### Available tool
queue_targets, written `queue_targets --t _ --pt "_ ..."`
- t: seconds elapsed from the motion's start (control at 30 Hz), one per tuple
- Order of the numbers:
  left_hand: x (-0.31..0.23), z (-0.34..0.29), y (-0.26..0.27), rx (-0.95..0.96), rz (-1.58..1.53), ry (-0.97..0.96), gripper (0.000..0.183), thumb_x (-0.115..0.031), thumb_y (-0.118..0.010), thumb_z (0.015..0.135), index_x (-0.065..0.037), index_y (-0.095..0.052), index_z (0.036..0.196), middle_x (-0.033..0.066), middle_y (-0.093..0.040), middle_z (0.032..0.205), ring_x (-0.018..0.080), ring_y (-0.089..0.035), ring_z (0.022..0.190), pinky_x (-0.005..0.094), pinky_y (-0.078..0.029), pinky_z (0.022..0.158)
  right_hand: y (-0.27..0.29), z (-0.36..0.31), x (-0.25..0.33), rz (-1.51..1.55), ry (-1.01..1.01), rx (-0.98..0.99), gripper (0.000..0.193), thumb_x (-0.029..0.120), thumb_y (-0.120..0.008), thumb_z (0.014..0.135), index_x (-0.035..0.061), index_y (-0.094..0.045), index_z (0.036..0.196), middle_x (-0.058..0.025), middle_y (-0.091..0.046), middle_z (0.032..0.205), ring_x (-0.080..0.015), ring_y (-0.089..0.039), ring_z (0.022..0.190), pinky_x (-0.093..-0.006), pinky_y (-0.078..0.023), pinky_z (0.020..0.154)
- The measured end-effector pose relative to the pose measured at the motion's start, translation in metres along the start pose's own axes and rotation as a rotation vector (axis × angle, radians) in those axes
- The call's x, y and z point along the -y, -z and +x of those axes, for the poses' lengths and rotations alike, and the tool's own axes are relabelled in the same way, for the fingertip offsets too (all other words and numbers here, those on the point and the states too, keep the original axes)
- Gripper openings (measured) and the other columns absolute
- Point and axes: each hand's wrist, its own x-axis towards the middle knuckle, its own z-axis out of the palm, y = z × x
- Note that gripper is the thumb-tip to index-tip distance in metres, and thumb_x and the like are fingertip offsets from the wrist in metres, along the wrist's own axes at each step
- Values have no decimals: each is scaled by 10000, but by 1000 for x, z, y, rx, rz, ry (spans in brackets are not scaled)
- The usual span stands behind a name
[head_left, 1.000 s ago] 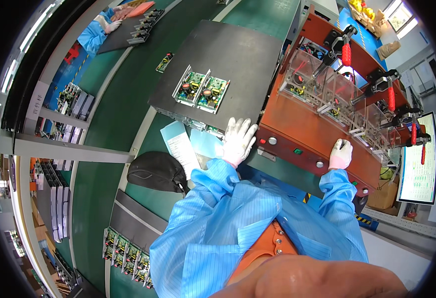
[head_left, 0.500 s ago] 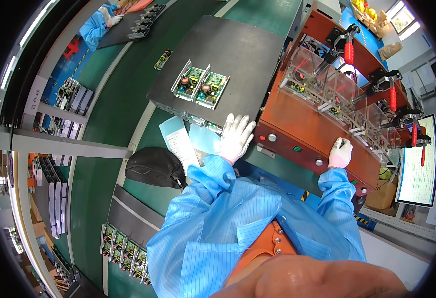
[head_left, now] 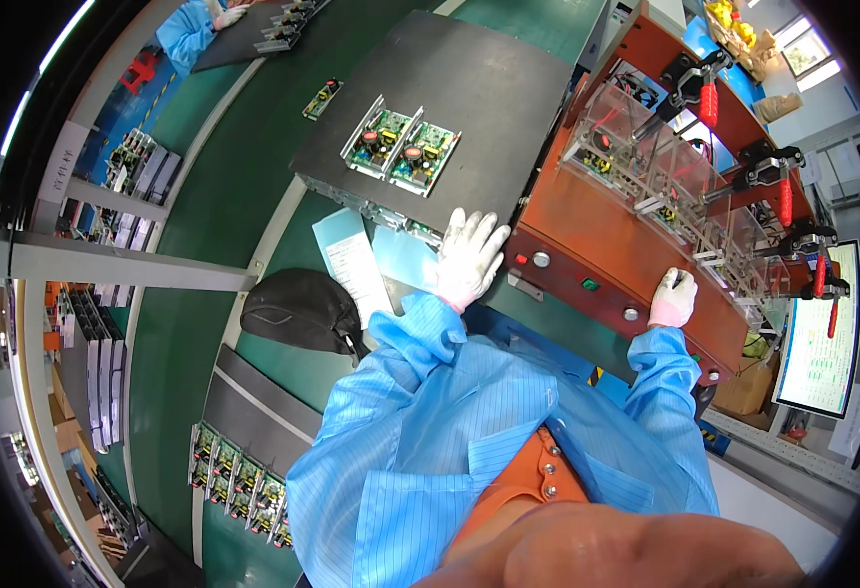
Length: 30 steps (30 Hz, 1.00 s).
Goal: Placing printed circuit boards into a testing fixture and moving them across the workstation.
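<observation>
My left hand [head_left: 471,260], in a white glove, lies with fingers spread at the near edge of a black board [head_left: 479,88]. Two green circuit boards with metal heat sinks [head_left: 402,149] sit side by side on that board, beyond my fingertips. To the right, my gloved right hand [head_left: 673,297] rests with curled fingers on the front top of a reddish-brown test fixture [head_left: 596,220]. Nothing shows in its grip, though its underside is hidden. Clear plastic covers [head_left: 645,157] and red-handled toggle clamps [head_left: 709,103] stand along the fixture, with circuit parts beneath the plastic.
A black pouch [head_left: 302,309] and a paper sheet [head_left: 356,274] lie left of my left arm. More circuit boards [head_left: 239,480] stand at lower left. A monitor [head_left: 819,333] is at right. Another person's blue sleeve [head_left: 185,34] shows at upper left.
The view has shifted slightly, so the fixture and black board sit a little differently in it. Both hands keep their places and poses.
</observation>
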Motion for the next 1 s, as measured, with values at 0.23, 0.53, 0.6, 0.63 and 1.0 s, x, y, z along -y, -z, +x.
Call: queue_targets --t 0.23,0.53,0.6,0.63,1.0 --pt "-4 -4 9 19 -59 23 413 -221 -553 822 -78 -533 1209 125 -493 1261 326 -459 1172 486 -265 1061 -1 0 -4 14 -1 9 258 307 -531 865 77 -612 948 -108 -601 892 -314 -588 761 -388 -469 708" --pt "72 4 94 -253 132 196 328 -198 -592 766 -59 -594 1064 113 -586 1105 299 -537 1026 439 -328 1010 2 -9 19 119 28 196 270 325 -546 862 79 -616 947 -101 -602 896 -306 -588 769 -375 -468 712" --pt "109 4 103 -386 249 260 323 -215 -582 801 -77 -597 1092 103 -588 1119 290 -529 1066 429 -317 1033 0 -15 44 160 59 249 267 327 -549 861 80 -618 939 -97 -603 896 -304 -588 772 -372 -467 711" --pt "127 4 110 -394 277 296 327 -212 -576 813 -97 -590 1118 89 -583 1146 277 -522 1090 415 -312 1045 -1 -17 58 170 67 254 267 327 -549 861 80 -618 939 -97 -603 896 -304 -588 772 -372 -467 711" --pt "331 73 117 -196 616 311 331 -277 -518 845 -173 -580 1154 26 -584 1142 231 -523 1071 380 -358 975 -9 -36 115 142 293 183 207 248 -563 850 41 -573 858 -100 -578 808 -289 -551 686 -358 -444 657"
